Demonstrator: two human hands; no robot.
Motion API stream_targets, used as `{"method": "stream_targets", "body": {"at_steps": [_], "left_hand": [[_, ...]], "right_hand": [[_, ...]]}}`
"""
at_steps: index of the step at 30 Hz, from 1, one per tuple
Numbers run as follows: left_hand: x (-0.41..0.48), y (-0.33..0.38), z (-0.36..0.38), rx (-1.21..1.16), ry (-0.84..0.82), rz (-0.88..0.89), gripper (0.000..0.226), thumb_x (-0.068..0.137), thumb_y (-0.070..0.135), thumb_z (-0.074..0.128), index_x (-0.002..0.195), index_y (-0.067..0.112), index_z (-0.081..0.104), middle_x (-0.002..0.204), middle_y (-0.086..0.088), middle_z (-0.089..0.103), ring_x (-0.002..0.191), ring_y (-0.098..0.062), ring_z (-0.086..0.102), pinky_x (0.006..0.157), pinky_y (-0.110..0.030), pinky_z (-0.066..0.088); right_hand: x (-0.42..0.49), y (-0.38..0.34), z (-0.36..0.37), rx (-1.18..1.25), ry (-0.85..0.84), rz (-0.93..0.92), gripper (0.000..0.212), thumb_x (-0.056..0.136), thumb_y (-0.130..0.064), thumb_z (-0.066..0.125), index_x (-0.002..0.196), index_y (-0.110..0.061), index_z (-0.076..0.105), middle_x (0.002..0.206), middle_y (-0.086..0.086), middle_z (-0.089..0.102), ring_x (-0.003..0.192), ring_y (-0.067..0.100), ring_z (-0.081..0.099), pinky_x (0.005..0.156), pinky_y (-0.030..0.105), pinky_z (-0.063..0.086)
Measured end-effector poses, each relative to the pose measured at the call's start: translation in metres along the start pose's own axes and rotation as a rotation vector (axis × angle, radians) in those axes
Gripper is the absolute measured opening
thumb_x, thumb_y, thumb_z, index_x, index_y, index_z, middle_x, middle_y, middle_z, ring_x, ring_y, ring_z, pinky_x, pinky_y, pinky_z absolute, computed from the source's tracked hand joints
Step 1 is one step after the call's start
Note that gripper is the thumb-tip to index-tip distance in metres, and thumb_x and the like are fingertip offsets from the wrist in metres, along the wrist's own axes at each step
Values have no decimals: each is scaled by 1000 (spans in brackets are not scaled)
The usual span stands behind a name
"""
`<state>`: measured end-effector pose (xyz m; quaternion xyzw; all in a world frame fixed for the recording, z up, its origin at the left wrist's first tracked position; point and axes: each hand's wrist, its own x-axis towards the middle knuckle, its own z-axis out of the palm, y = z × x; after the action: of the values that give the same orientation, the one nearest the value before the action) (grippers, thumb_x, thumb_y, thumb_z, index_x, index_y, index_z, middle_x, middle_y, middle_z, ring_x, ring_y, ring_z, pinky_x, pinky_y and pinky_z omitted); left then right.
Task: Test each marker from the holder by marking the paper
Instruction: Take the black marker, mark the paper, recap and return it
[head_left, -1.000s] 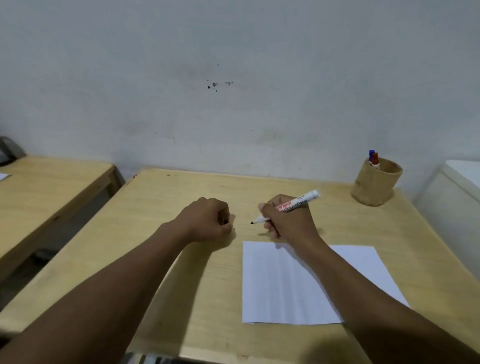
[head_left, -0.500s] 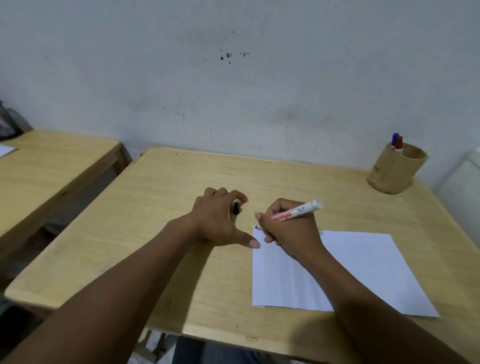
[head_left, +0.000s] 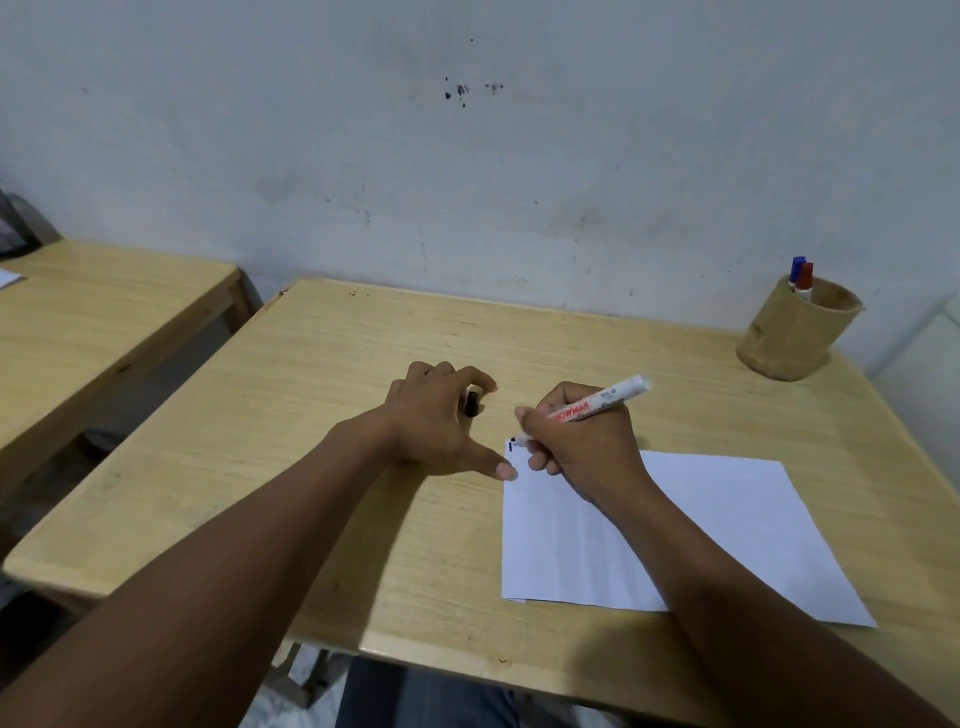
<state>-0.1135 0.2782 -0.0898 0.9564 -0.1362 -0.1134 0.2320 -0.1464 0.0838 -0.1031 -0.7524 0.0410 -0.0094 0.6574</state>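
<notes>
My right hand (head_left: 582, 441) grips a white marker (head_left: 602, 402) with red lettering, its black tip touching the top left corner of the white paper (head_left: 701, 525). A short black mark shows at that corner. My left hand (head_left: 441, 421) rests on the table beside the paper, holding the black marker cap (head_left: 471, 404) between its fingers, thumb stretched to the paper's edge. A tan holder (head_left: 795, 332) stands at the table's far right corner with a blue marker (head_left: 796, 270) and a red marker (head_left: 805, 278) sticking out.
The wooden table (head_left: 337, 441) stands against a grey wall. A second wooden table (head_left: 93, 322) sits to the left across a gap. A white object (head_left: 924, 374) borders the right side.
My right hand came down from above the paper onto its top left corner and the tip made a black mark. My left hand opened partly, showing the cap, thumb reaching the paper.
</notes>
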Motion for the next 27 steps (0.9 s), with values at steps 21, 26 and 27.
{"method": "stream_targets", "body": {"at_steps": [21, 26, 27], "left_hand": [[61, 85, -34, -1290, 199, -61, 28, 88, 44, 74, 89, 17, 79, 71, 6, 64, 62, -13, 52, 60, -25, 38], [76, 120, -24, -1392, 104, -18, 26, 90, 40, 73, 89, 15, 78, 69, 5, 63, 61, -13, 52, 61, -25, 40], [78, 126, -23, -1397, 95, -11, 26, 90, 39, 73, 90, 14, 78, 69, 5, 64, 61, -13, 53, 61, -25, 41]], "right_hand": [[22, -102, -89, 412, 1, -4, 12, 92, -8, 57, 81, -5, 63, 71, 15, 71, 54, 20, 66, 48, 25, 45], [23, -103, -103, 364, 76, -100, 10, 93, -7, 62, 84, -7, 64, 72, 13, 71, 55, 19, 67, 49, 24, 46], [24, -102, -106, 365, 94, -111, 8, 93, -8, 63, 85, -7, 65, 73, 14, 72, 56, 19, 68, 50, 24, 46]]}}
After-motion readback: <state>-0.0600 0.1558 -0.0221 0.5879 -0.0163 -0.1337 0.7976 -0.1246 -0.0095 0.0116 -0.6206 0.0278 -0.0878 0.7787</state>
